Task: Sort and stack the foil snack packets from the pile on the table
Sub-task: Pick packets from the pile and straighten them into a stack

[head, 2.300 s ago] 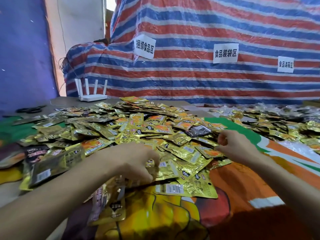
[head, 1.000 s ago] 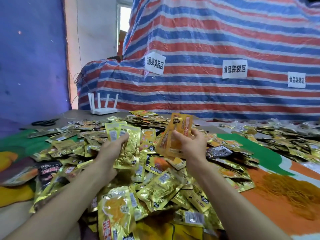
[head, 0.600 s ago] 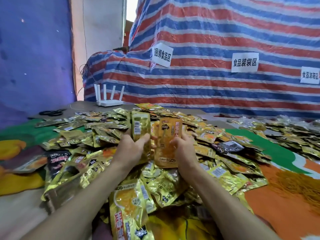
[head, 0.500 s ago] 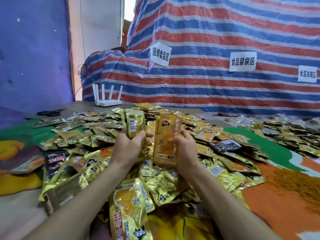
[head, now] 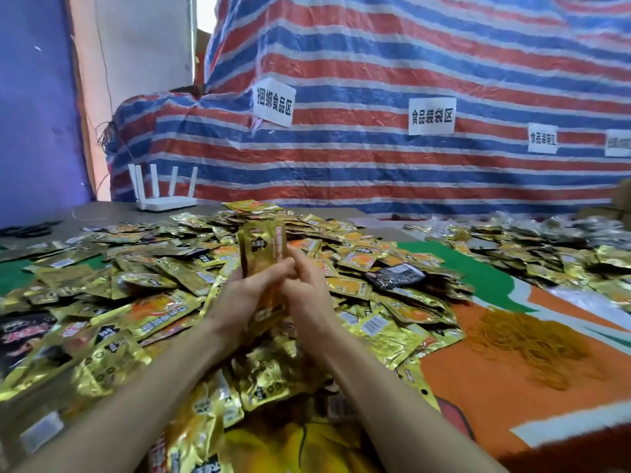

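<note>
Holding: upright gold-and-orange foil snack packets (head: 262,249), clasped between both my hands over the heap's near middle.
Left hand (head: 239,297): fingers curled round their left edge.
Right hand (head: 307,295): fingers pinching their right edge.
Heap: crumpled gold foil packets (head: 164,271) piled beneath.
Far left: white plastic router (head: 165,199).

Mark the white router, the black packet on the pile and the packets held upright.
white router (head: 167,203): head view, on its flat base.
black packet (head: 396,275): head view, middle of its face.
held packets (head: 261,244): head view, upper front face.
</note>
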The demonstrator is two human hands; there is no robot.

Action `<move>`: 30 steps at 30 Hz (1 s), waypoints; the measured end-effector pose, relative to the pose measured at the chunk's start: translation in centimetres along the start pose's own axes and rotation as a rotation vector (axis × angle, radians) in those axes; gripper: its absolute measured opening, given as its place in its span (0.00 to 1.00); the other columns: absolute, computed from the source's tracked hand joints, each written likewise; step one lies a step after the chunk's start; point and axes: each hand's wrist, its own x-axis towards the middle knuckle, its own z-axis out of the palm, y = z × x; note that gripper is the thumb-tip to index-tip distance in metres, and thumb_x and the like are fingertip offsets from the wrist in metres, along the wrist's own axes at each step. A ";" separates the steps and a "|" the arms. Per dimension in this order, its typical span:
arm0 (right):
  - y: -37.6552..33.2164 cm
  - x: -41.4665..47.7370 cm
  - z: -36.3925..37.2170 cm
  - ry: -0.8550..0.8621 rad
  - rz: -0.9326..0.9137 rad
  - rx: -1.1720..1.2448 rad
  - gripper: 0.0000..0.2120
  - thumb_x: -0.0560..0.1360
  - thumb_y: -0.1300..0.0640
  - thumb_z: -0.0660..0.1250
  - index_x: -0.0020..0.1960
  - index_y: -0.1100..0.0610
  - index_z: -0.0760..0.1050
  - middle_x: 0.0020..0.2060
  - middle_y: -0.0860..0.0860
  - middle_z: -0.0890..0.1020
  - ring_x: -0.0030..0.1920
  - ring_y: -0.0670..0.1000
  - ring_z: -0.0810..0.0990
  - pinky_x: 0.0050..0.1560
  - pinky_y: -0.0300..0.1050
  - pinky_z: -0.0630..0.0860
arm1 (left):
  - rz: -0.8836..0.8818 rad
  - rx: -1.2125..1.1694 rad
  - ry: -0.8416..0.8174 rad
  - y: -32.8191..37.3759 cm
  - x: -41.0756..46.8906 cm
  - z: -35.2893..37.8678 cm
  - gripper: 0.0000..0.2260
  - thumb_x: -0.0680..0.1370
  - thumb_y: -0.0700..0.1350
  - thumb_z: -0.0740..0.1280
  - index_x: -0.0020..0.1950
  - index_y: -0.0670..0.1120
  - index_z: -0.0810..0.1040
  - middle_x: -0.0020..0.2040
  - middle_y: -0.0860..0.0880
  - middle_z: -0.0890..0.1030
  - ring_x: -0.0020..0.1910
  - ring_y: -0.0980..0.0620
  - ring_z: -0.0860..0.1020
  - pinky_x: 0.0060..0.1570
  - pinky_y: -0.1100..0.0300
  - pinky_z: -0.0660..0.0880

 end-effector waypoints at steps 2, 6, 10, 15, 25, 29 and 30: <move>-0.6 -0.5 -0.2 0.073 -0.036 -0.212 0.23 0.75 0.62 0.70 0.69 0.49 0.74 0.64 0.52 0.75 0.61 0.50 0.78 0.59 0.52 0.81 | -0.054 0.017 0.057 -0.2 0.3 -0.6 0.15 0.76 0.47 0.70 0.57 0.38 0.82 0.53 0.34 0.82 0.40 0.42 0.82 0.39 0.52 0.81; -3.4 -1.7 -2.8 0.184 -0.070 -0.570 0.18 0.72 0.56 0.75 0.62 0.50 0.81 0.59 0.46 0.80 0.57 0.47 0.79 0.57 0.44 0.78 | -0.019 0.121 0.054 -0.5 0.0 -1.0 0.13 0.76 0.45 0.70 0.54 0.37 0.81 0.47 0.34 0.82 0.36 0.41 0.82 0.30 0.53 0.79; -7.5 -3.4 -9.1 0.185 0.047 -1.049 0.08 0.74 0.61 0.71 0.51 0.53 0.85 0.47 0.47 0.85 0.47 0.46 0.83 0.52 0.48 0.81 | 0.054 0.360 0.034 -0.7 -0.4 -0.9 0.09 0.78 0.41 0.69 0.55 0.38 0.78 0.46 0.38 0.83 0.42 0.42 0.81 0.39 0.49 0.77; -10.2 -5.8 -17.8 0.308 0.406 -1.593 0.06 0.71 0.61 0.70 0.47 0.54 0.82 0.42 0.54 0.84 0.45 0.57 0.82 0.48 0.50 0.82 | 0.101 0.449 0.004 -0.5 -0.9 -0.4 0.03 0.76 0.38 0.71 0.47 0.42 0.79 0.39 0.46 0.82 0.35 0.55 0.80 0.39 0.57 0.73; -7.8 -7.3 -20.9 0.284 0.479 -1.748 0.12 0.72 0.63 0.65 0.35 0.55 0.64 0.31 0.51 0.72 0.31 0.53 0.70 0.28 0.42 0.64 | 0.065 0.323 0.019 0.0 -1.4 -0.3 0.16 0.70 0.45 0.73 0.51 0.36 0.78 0.39 0.43 0.77 0.34 0.50 0.77 0.36 0.56 0.75; -8.3 -6.9 -20.7 0.400 0.353 -1.687 0.14 0.71 0.67 0.65 0.32 0.57 0.65 0.28 0.54 0.70 0.30 0.56 0.71 0.29 0.44 0.64 | 0.048 0.267 0.042 0.0 -1.2 -0.4 0.11 0.74 0.42 0.72 0.50 0.36 0.78 0.38 0.42 0.77 0.32 0.50 0.77 0.35 0.57 0.75; -8.5 -6.8 -20.5 0.439 0.317 -1.678 0.11 0.70 0.69 0.65 0.32 0.60 0.68 0.29 0.56 0.73 0.32 0.58 0.75 0.30 0.45 0.68 | 0.048 0.266 0.047 0.1 -1.2 -0.4 0.09 0.74 0.42 0.71 0.48 0.38 0.78 0.37 0.42 0.78 0.32 0.49 0.78 0.36 0.57 0.76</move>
